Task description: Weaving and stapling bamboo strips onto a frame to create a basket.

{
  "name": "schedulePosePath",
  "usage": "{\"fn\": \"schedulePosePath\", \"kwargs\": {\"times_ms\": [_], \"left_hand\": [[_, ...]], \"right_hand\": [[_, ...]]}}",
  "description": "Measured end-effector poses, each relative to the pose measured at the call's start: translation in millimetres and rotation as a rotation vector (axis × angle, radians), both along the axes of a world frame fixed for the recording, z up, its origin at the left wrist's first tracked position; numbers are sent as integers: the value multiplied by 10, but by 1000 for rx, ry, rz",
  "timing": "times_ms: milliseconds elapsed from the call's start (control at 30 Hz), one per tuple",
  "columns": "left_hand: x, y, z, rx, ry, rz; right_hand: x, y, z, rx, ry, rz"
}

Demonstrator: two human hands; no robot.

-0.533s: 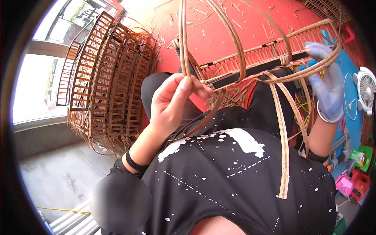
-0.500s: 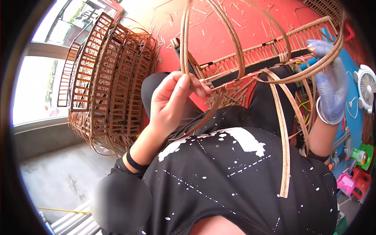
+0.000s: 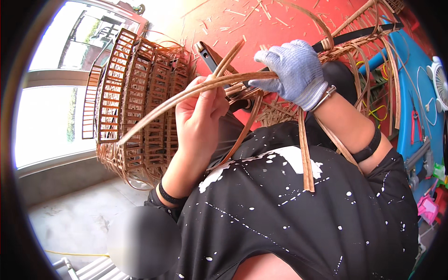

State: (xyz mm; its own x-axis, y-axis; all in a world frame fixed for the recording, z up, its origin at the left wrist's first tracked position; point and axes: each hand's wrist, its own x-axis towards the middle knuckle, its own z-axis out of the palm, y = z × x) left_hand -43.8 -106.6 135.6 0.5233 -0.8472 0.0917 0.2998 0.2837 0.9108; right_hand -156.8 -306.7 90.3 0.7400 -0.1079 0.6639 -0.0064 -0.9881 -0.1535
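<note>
My left hand point(image 3: 201, 105) is bare, its thumb and fingers closed on tan rattan strips at the end of a partly woven frame. A long doubled rattan strip point(image 3: 182, 94) crosses over its fingertips and slants down to the left. My right hand point(image 3: 296, 72), in a pale blue knit glove, has this strip between thumb and fingers; the part inside the palm is hidden. Beyond the right hand continues the frame's black bar point(image 3: 361, 35), wrapped and laced with rattan. A loose strip end point(image 3: 305, 158) hangs over my black shirt.
Stacked brown woven rattan panels point(image 3: 140, 93) stand at the left by a bright window. Cut rattan scraps point(image 3: 275, 112) litter the red floor point(image 3: 298, 21). On the right, a blue table point(image 3: 406, 60) carries red-handled pliers point(image 3: 414, 123) and a white fan point(image 3: 438, 84).
My right hand has come from the far right end of the frame to beside my left hand. The long strip, looped upward before, now lies across my left fingers, pointing down-left.
</note>
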Motion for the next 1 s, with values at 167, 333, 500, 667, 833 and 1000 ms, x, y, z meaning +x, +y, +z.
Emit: {"fn": "schedulePosePath", "kwargs": {"times_ms": [167, 333, 500, 667, 833, 1000], "left_hand": [[-71, 13, 164, 83, -39, 101], [-53, -38, 271, 146, -98, 74], [-1, -118, 228, 45, -35, 44], [51, -156, 258, 75, -2, 13], [-37, -143, 307, 170, -22, 33], [-72, -236, 334, 163, 15, 78]], "right_hand": [[-8, 31, -20, -18, 21, -37], [5, 22, 16, -7, 6, -48], [-2, 28, -7, 3, -6, -35], [8, 25, -15, 3, -11, -17], [6, 0, -21, 8, 20, -19], [8, 10, -6, -12, -26, -20]]}}
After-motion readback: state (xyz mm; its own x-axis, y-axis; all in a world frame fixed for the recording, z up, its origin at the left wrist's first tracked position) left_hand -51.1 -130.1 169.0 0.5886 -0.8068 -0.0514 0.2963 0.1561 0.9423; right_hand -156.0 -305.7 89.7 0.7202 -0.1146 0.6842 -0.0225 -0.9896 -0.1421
